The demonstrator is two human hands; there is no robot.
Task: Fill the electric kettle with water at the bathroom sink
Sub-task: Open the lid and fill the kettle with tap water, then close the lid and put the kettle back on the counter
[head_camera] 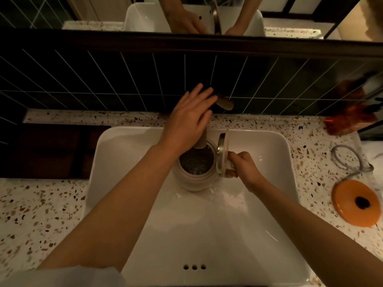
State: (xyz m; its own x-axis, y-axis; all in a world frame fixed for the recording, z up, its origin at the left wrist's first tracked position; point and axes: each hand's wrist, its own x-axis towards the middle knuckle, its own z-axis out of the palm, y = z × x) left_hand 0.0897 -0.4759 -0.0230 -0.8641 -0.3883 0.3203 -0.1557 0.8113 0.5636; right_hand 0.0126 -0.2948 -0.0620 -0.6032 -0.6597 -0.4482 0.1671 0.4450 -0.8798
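Observation:
A white electric kettle [191, 180] stands inside the white basin [207, 224], its hinged lid [222, 155] flipped up to the right. Its open mouth sits right under the spout of the wall-mounted faucet [202, 139], and rippling water shows inside. My right hand [243, 167] is shut on the kettle's handle at the right. My left hand [191, 119] rests flat over the faucet, fingers spread toward the lever [224, 102] on the dark tiled wall. The faucet's body is mostly hidden beneath that hand.
An orange kettle base [355, 203] with a grey cord [350, 162] lies on the terrazzo counter [41, 208] at the right. An amber object [350, 119] stands at the far right. A mirror [207, 15] hangs above the tiles. Overflow holes [194, 267] mark the basin's near wall.

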